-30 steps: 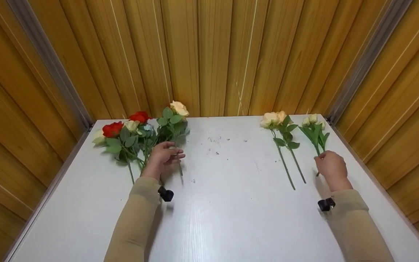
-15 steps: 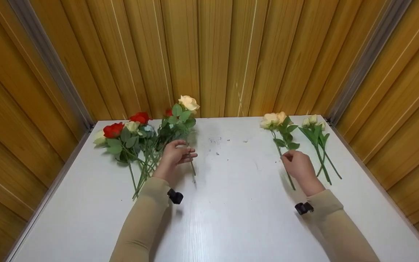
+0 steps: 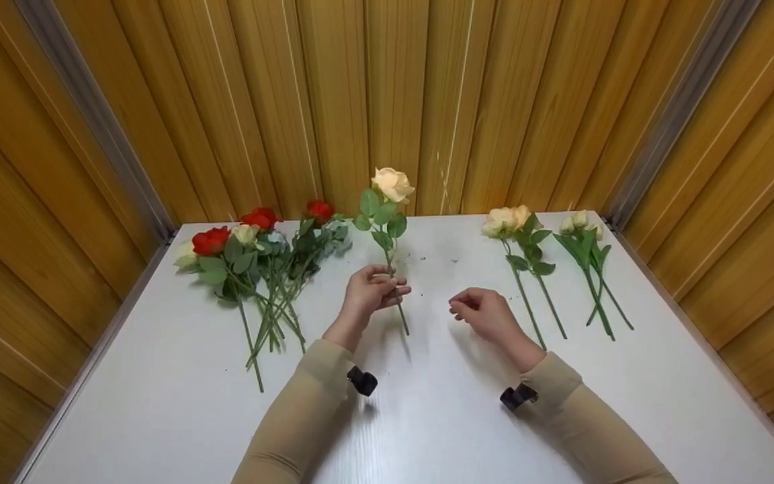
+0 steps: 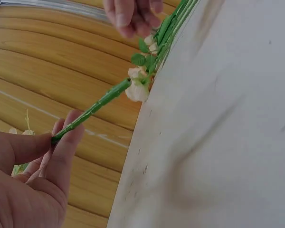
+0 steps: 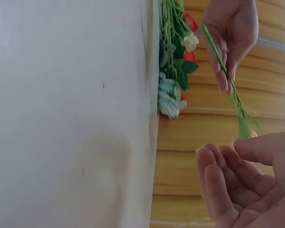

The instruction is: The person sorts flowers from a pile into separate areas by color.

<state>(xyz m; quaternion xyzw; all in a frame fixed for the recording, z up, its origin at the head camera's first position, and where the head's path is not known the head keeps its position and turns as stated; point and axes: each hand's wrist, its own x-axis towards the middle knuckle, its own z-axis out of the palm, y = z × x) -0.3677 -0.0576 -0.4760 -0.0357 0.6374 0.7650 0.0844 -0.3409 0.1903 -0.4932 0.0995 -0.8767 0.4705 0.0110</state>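
My left hand (image 3: pixel 368 294) pinches the stem of a pale peach rose (image 3: pixel 392 185) between thumb and fingers. The rose stands nearly upright above the table, bloom on top and green leaves below it. In the left wrist view the cut end of its stem (image 4: pixel 99 103) points away from the thumb. To the right of the stem, apart from it, is my right hand (image 3: pixel 484 312). Its fingers are loosely bent, and the right wrist view shows a gap between thumb (image 5: pixel 263 149) and fingers with nothing in it.
On the left of the white table (image 3: pixel 427 417) lies a pile with red roses (image 3: pixel 211 240), cream blooms and a pale blue flower (image 3: pixel 334 236), stems crossing. Two peach roses (image 3: pixel 506 220) and some white tulips (image 3: pixel 578 222) lie at right. Wood-patterned panels (image 3: pixel 394 101) stand behind the table.
My left hand has carried the peach rose rightward, away from the pile. The right hand has left the tulips, passed the peach rose stems and come left toward the middle.
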